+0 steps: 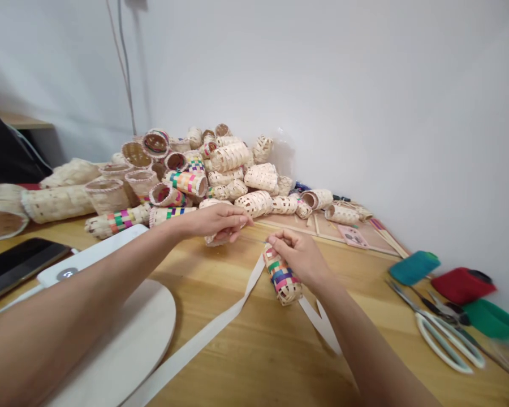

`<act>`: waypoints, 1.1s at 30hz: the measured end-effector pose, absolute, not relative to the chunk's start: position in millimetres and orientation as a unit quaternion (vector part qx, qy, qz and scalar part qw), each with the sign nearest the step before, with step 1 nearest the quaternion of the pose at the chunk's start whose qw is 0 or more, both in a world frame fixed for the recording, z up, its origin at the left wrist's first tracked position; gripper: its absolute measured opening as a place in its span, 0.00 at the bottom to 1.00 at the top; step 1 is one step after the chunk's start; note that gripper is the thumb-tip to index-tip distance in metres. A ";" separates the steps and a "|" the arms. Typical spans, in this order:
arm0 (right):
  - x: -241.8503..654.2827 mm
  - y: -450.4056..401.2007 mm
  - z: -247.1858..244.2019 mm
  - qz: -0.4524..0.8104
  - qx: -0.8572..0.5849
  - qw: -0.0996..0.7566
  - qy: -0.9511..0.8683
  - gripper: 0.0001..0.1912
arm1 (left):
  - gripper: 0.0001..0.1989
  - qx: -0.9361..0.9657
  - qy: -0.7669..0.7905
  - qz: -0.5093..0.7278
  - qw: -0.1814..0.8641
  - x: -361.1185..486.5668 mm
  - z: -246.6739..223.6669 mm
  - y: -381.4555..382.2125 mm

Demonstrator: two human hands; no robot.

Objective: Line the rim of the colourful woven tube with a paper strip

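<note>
My right hand is closed on the upper end of a small woven bamboo basket banded in pink, green, orange and purple. The basket tilts above the wooden table. A white ribbon runs from the basket's top end down to the front left, and more of it shows behind the basket on the right. My left hand is up and to the left, apart from that basket, in front of the basket pile. Its fingers are drawn together; anything between them is too small to make out. Behind it a pale woven basket is partly hidden.
A heap of woven baskets lies against the wall. On the left are a phone, a white device and a round white board. Scissors, pliers and coloured thread spools lie on the right.
</note>
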State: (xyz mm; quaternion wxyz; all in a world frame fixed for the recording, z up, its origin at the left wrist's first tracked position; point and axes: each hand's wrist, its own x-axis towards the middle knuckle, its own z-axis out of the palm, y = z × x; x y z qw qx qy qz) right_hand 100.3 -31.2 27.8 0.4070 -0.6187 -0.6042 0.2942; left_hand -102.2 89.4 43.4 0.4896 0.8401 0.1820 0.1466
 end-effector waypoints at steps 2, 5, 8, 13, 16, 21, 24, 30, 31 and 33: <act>101.3 -32.9 29.7 0.279 -0.620 0.399 -0.616 0.11 | 0.21 0.842 0.186 0.122 0.491 -109.8 49.3 95.8; 103.9 -33.4 29.9 0.262 -0.614 0.401 -0.627 0.10 | 0.20 0.841 0.203 0.064 0.497 -119.7 60.5 98.8; 107.2 -34.0 27.7 0.251 -0.600 0.412 -0.639 0.11 | 0.20 0.826 0.213 0.012 0.521 -129.0 67.5 96.4; 104.2 -40.7 29.8 0.232 -0.583 0.410 -0.662 0.13 | 0.16 0.819 0.224 -0.033 0.528 -144.8 67.2 94.0; 99.1 -45.2 35.7 0.208 -0.575 0.422 -0.670 0.13 | 0.11 0.848 0.263 0.036 0.458 -147.0 74.9 91.9; 102.9 -46.8 47.2 0.175 -0.553 0.467 -0.667 0.13 | 0.09 0.882 0.306 0.231 0.275 -134.9 109.6 75.7; 118.0 -49.3 55.0 0.139 -0.556 0.480 -0.664 0.15 | 0.08 0.894 0.304 0.232 0.233 -128.6 125.1 66.9; 166.2 -62.7 65.8 0.103 -0.582 0.547 -0.593 0.18 | 0.10 0.898 0.294 0.225 0.239 -119.9 111.9 77.5; 174.2 -65.3 66.2 0.099 -0.588 0.559 -0.575 0.19 | 0.10 0.897 0.294 0.220 0.247 -117.7 106.5 79.4; 189.7 -70.5 65.4 0.087 -0.604 0.586 -0.533 0.19 | 0.12 0.901 0.286 0.185 0.268 -113.9 96.5 78.7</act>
